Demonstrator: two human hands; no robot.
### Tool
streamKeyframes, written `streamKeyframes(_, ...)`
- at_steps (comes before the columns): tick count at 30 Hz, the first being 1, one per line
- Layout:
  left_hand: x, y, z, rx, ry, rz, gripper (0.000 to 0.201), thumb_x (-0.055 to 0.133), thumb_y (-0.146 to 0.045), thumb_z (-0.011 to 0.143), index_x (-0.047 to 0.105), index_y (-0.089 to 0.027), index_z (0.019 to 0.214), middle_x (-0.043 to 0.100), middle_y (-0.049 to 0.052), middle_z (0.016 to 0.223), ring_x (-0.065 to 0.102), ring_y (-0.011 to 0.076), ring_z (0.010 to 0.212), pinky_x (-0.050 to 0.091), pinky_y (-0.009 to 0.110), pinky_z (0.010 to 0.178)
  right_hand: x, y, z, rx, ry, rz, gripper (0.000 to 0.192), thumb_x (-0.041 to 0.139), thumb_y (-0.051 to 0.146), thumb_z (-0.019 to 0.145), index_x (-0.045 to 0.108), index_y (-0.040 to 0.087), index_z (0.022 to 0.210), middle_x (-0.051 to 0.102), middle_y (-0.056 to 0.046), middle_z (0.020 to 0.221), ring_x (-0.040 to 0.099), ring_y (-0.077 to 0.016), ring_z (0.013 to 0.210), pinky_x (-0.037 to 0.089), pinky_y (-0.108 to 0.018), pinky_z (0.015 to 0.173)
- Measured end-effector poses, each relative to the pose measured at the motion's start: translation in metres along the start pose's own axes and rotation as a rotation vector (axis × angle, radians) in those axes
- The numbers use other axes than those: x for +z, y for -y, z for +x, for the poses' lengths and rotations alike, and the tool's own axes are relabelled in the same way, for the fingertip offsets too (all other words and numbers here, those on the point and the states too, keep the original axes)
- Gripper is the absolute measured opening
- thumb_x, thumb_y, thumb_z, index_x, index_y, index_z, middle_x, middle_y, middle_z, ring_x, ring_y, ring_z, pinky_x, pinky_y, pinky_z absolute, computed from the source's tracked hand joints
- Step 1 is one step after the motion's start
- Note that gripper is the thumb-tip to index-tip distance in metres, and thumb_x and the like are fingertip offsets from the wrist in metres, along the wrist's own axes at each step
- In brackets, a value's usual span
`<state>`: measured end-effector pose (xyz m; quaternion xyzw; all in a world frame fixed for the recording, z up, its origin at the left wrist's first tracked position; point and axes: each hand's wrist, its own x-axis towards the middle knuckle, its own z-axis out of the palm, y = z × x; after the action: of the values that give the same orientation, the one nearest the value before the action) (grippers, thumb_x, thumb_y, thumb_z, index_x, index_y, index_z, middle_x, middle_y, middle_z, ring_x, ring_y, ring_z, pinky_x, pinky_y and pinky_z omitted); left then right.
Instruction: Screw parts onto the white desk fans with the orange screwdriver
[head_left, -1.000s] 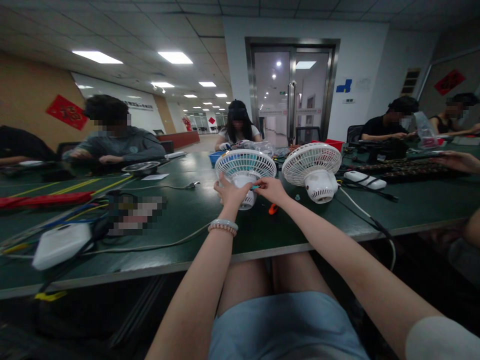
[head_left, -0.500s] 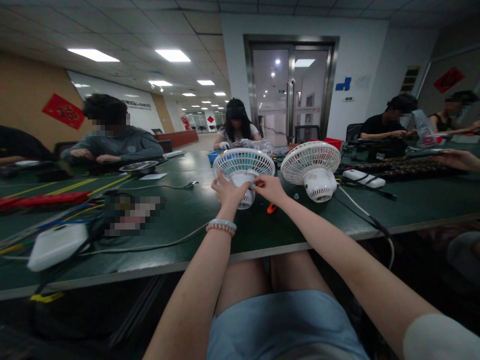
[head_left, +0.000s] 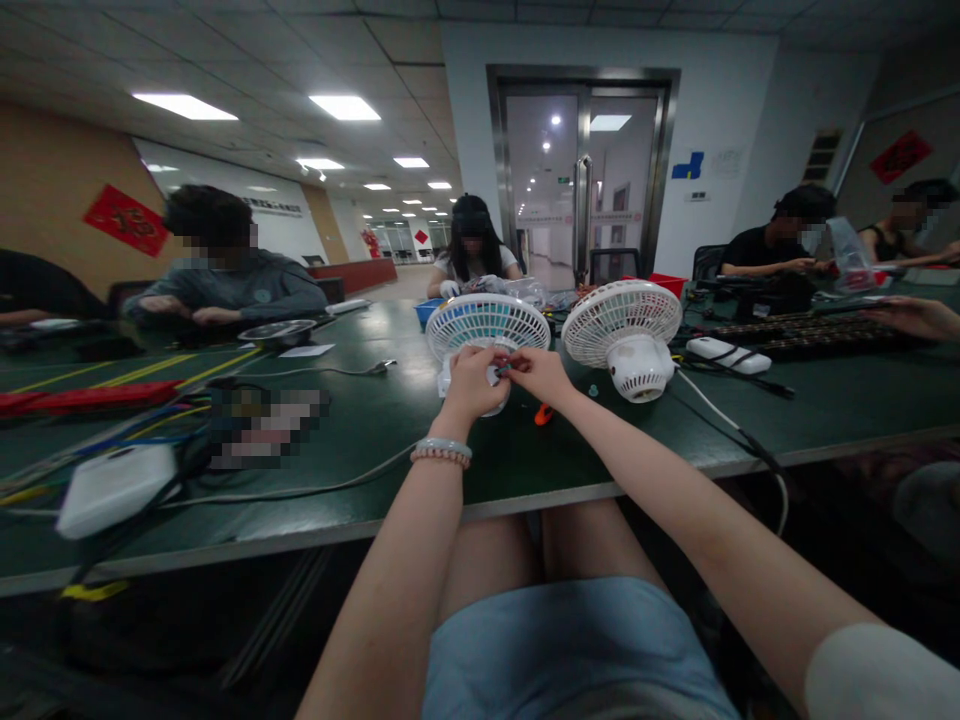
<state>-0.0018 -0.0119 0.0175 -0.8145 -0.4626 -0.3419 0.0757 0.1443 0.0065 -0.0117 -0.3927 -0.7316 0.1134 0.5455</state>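
In front of me a white electric fan [head_left: 487, 318] lies on the table with the back of its grille and its motor housing toward me. My left hand [head_left: 472, 385] is closed over the housing, thumb and fingertips brought together at a tiny teal piece [head_left: 503, 371]. From the right, my right hand [head_left: 538, 374] pinches the same piece between thumb and forefinger. Its exact kind is too small to make out. Both hands hide much of the motor housing. A small orange object [head_left: 543, 413] lies just below my right hand, and another little teal piece [head_left: 593, 391] rests right of it.
A second white fan [head_left: 622, 315] stands close on the right. Further right are a white power strip [head_left: 727, 356] and cables. On the left lie a white box [head_left: 116, 490], cords and a metal bowl [head_left: 277, 335]. Several people sit around the table.
My left hand's fingers, spread against the fan's grille before, have curled in toward the teal piece. My right hand stays in nearly the same place, still pinching.
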Motion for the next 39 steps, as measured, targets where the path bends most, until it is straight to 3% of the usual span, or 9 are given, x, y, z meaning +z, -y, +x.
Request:
streamKeyframes(10, 0.008, 0.007, 0.001, 0.039, -0.099, -0.02, 0.034, 0.054, -0.022, 0.065, 0.062, -0.024, 0.098, 0.067, 0.002, 0.091, 0.051, 0.0233, 0.101, 0.031, 0.041, 0.096, -0.002, 0.003, 0.0, 0.025, 0.01, 0.058, 0.015, 0.065, 0.03, 0.07, 0.064, 0.018, 0.079, 0.066, -0.002, 0.075, 0.06, -0.0135, 0.067, 0.046, -0.025, 0.068)
streamKeyframes(15, 0.007, 0.004, 0.002, -0.016, -0.071, -0.014, 0.033, 0.055, -0.023, 0.066, 0.062, -0.025, 0.098, 0.067, 0.001, 0.091, 0.05, 0.0223, 0.103, 0.031, 0.039, 0.097, -0.003, -0.003, 0.004, 0.045, -0.003, -0.03, 0.014, 0.054, 0.027, 0.077, 0.064, 0.018, 0.08, 0.064, 0.0, 0.074, 0.057, -0.0127, 0.07, 0.042, -0.024, 0.067)
streamKeyframes(20, 0.006, 0.002, 0.002, -0.036, -0.036, 0.02, 0.026, 0.054, -0.025, 0.069, 0.064, -0.025, 0.093, 0.065, 0.001, 0.092, 0.05, 0.0213, 0.104, 0.03, 0.038, 0.098, -0.007, -0.01, 0.011, 0.183, 0.18, -0.182, 0.026, 0.05, 0.032, 0.078, 0.063, 0.017, 0.062, 0.058, 0.001, 0.06, 0.052, -0.0129, 0.063, 0.038, -0.024, 0.062)
streamKeyframes(25, 0.008, 0.005, 0.003, -0.025, -0.05, 0.027, 0.026, 0.055, -0.026, 0.068, 0.064, -0.025, 0.092, 0.065, 0.001, 0.092, 0.05, 0.0216, 0.103, 0.031, 0.038, 0.097, -0.012, -0.014, 0.013, 0.171, 0.22, -0.228, 0.015, 0.059, 0.029, 0.071, 0.067, 0.017, 0.073, 0.062, 0.002, 0.067, 0.054, -0.0121, 0.065, 0.038, -0.022, 0.06)
streamKeyframes(31, 0.013, 0.011, 0.004, 0.033, -0.101, 0.015, 0.025, 0.057, -0.024, 0.065, 0.065, -0.025, 0.089, 0.066, 0.0, 0.087, 0.051, 0.022, 0.097, 0.032, 0.04, 0.092, -0.009, -0.021, 0.005, 0.144, 0.582, -0.456, 0.022, 0.071, 0.025, 0.06, 0.07, 0.017, 0.08, 0.068, -0.002, 0.078, 0.06, -0.015, 0.073, 0.041, -0.022, 0.062)
streamKeyframes(39, 0.015, 0.013, 0.004, 0.053, -0.13, 0.018, 0.023, 0.056, -0.025, 0.066, 0.065, -0.025, 0.087, 0.065, 0.001, 0.086, 0.052, 0.0218, 0.096, 0.033, 0.04, 0.09, -0.002, -0.022, 0.002, 0.157, 0.61, -0.452, 0.007, 0.067, 0.017, 0.064, 0.071, 0.02, 0.07, 0.068, -0.001, 0.074, 0.061, -0.0155, 0.071, 0.042, -0.021, 0.06)
